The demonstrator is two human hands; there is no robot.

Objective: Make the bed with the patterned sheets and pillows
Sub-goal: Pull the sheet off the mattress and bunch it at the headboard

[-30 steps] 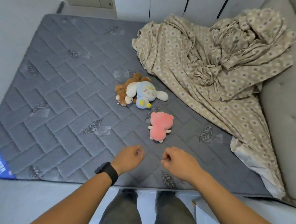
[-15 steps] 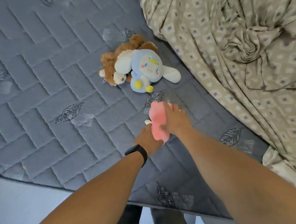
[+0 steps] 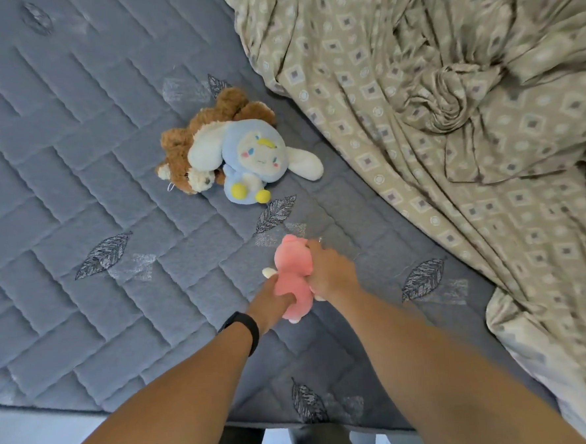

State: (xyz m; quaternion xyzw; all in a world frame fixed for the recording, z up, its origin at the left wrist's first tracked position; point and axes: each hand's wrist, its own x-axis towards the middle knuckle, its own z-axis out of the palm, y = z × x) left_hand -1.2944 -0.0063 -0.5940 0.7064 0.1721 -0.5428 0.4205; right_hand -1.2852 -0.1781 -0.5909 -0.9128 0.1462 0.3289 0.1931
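- Head view: both hands meet on a small pink plush toy (image 3: 293, 273) near the foot edge of the bare grey quilted mattress (image 3: 75, 166).
- The left hand (image 3: 272, 302) grips the toy's lower body, its fingers curled round the pink fabric; a black band (image 3: 243, 331) sits on that wrist.
- The right hand (image 3: 329, 271) holds the toy's upper part from the right side, fingers wrapped over it.
- The patterned sheet (image 3: 433, 127), beige with small diamond prints, lies crumpled in a heap on the right half of the mattress, well apart from both hands, with one corner trailing off the bed's lower right edge.
- Between the hands and the far side of the mattress lie two more toys touching each other: a blue and white plush (image 3: 260, 155) resting against a brown plush dog (image 3: 191, 149), just beside the sheet's left edge.
- No pillow shows in this frame.
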